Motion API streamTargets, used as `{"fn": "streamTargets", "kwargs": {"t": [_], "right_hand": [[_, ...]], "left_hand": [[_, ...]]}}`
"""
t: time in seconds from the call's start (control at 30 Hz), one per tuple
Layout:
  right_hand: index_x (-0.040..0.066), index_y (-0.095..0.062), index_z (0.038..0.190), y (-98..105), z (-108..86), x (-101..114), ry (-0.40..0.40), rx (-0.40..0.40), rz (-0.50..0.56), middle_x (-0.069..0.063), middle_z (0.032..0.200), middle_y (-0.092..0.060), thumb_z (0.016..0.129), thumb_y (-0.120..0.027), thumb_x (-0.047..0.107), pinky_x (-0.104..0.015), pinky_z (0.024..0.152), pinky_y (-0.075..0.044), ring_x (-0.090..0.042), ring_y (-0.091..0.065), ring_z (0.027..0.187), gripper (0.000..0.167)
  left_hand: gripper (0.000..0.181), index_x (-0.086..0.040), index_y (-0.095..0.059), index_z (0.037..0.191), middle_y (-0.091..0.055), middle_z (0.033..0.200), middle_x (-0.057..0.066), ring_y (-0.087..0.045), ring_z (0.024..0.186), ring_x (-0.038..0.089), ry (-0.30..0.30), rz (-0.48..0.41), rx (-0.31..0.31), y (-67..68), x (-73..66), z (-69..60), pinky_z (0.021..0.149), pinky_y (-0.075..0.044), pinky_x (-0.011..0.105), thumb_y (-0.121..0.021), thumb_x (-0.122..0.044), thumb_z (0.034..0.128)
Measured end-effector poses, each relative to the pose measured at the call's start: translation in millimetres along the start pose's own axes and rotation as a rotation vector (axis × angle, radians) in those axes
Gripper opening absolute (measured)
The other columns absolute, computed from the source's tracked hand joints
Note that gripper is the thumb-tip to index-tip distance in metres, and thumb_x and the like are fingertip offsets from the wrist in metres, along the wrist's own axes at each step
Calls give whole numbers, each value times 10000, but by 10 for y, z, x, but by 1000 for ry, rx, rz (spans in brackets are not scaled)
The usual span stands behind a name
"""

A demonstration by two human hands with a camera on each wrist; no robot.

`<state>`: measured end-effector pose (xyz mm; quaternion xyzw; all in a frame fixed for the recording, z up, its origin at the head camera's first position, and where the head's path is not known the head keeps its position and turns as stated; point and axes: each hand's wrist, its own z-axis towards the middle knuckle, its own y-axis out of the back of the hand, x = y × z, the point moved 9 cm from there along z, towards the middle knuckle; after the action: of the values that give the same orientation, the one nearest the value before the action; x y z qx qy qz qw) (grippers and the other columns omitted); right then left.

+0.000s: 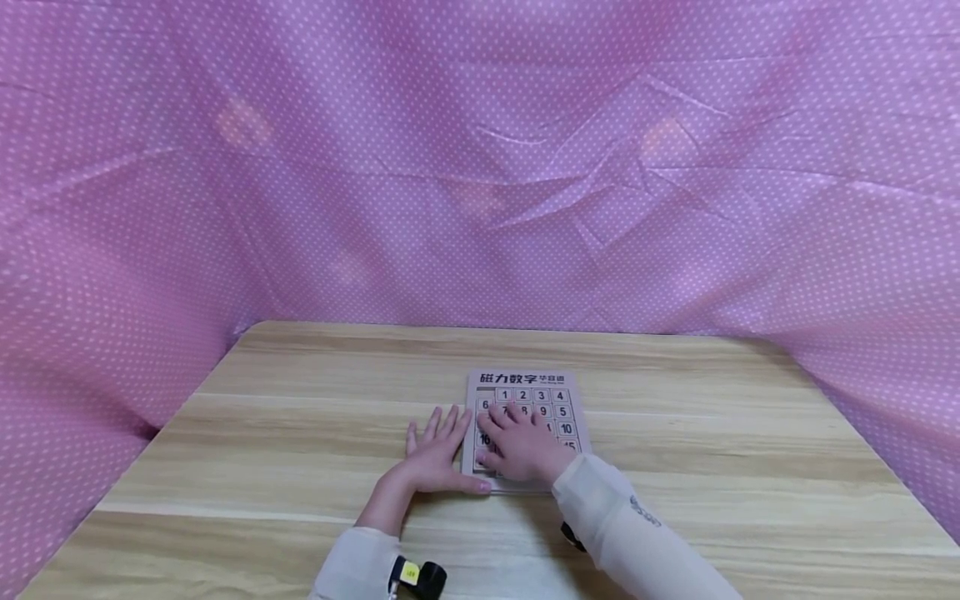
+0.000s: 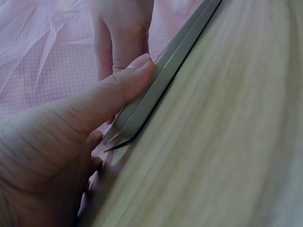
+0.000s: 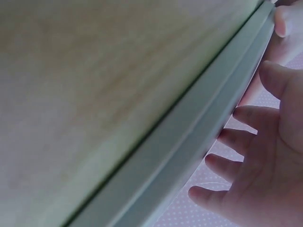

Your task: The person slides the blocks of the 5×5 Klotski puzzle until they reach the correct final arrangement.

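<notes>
A grey number sliding puzzle (image 1: 522, 379) lies flat on the table, its printed title at the far end. Rows of numbered tiles show on it, with a dark gap at the top left corner. My left hand (image 1: 433, 467) rests at the puzzle's left side, fingers spread and thumb on the near edge; the left wrist view shows that thumb (image 2: 111, 90) against the rim. Over the tiles lies my right hand (image 1: 521, 450), fingers extended and hiding several numbers. In the right wrist view the fingertips of this hand (image 3: 265, 165) reach the puzzle's face; exact contact is hard to tell.
The wood-grain table (image 1: 300, 433) stretches out on all sides of the puzzle. Pink dotted cloth (image 1: 480, 208) hangs behind it and along both sides. A black wrist camera (image 1: 429, 581) sits on the left sleeve.
</notes>
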<state>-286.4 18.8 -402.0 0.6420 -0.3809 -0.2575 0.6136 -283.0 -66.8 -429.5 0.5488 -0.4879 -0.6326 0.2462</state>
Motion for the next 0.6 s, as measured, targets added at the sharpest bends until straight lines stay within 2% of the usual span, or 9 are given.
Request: {"fn": "streamTargets", "kwargs": {"t": [0.4, 0.6], "right_hand": [[147, -320, 1345, -4, -90, 58, 34, -9, -23, -80, 1392, -234, 884, -371, 455, -575, 938, -151, -319, -166, 1252, 557], [156, -319, 1346, -15, -89, 44, 40, -13, 12, -77, 1393, -232, 880, -370, 465, -570, 944, -141, -319, -158, 1254, 561]], "left_hand": [[1103, -125, -131, 1393, -56, 1424, 133, 70, 1266, 322, 2, -11, 1, 8, 8, -3, 931, 121, 548, -606, -676, 564], [1108, -128, -128, 1394, -54, 1424, 131, 72, 1265, 322, -1, -6, 0, 4, 10, -1, 931, 122, 548, -601, -683, 559]]}}
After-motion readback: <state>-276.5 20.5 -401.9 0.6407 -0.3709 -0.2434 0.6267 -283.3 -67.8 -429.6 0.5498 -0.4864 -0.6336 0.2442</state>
